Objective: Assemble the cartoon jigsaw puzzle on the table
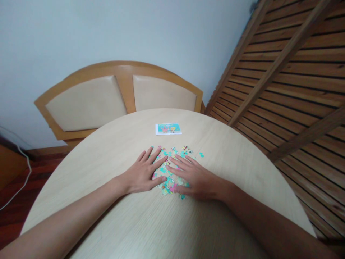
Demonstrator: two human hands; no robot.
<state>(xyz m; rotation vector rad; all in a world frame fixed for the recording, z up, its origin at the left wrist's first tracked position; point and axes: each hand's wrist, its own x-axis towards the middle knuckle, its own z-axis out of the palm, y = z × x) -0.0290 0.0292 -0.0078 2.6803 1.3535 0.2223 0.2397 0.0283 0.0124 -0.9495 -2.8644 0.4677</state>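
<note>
Small jigsaw pieces [164, 169] in teal, pink and yellow lie scattered over the middle of a round pale wooden table [118, 219]. My left hand [145, 172] rests palm down at the left side of the pieces, its fingers spread and its thumb over some of them. From the right, my right hand [194, 175] lies across other pieces, fingers apart and slightly blurred. The fingertips of both hands come close together over the pile. Beyond them lies a small picture card [168, 128] with a pink and a yellow cartoon figure on teal.
A wooden bench back [125, 86] with cream panels stands behind the table, against a pale wall. Slatted wooden panelling [291, 75] slopes along the right. At the far left, a white cable [28, 169] hangs above a reddish floor.
</note>
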